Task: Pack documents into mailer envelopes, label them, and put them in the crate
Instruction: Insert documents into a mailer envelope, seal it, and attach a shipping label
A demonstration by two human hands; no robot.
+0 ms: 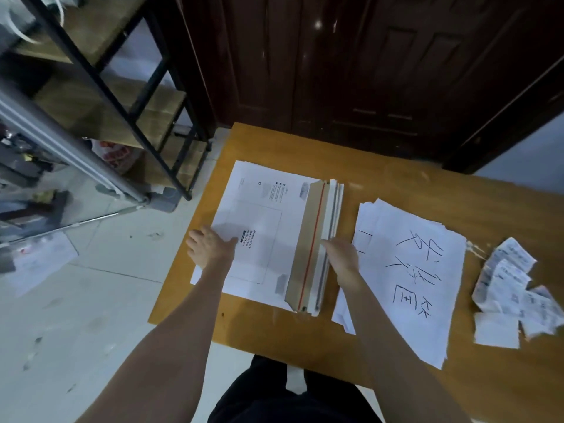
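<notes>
A stack of white mailer envelopes (262, 227) lies on the left part of the wooden table (396, 184). The top one has its brown flap with a red strip (311, 239) open at the right side. My left hand (210, 247) rests flat on the stack's left edge, fingers spread. My right hand (343, 257) touches the flap edge at the stack's right side; its fingertips are hidden there. A pile of white documents (409, 276) with large handwritten black characters lies right of the stack. No crate shows.
A heap of small printed labels (512, 291) sits at the table's right edge. A dark wooden door (351, 62) stands behind the table. A black-framed shelf (116, 96) and a plastic bag (113, 154) stand on the tiled floor at left.
</notes>
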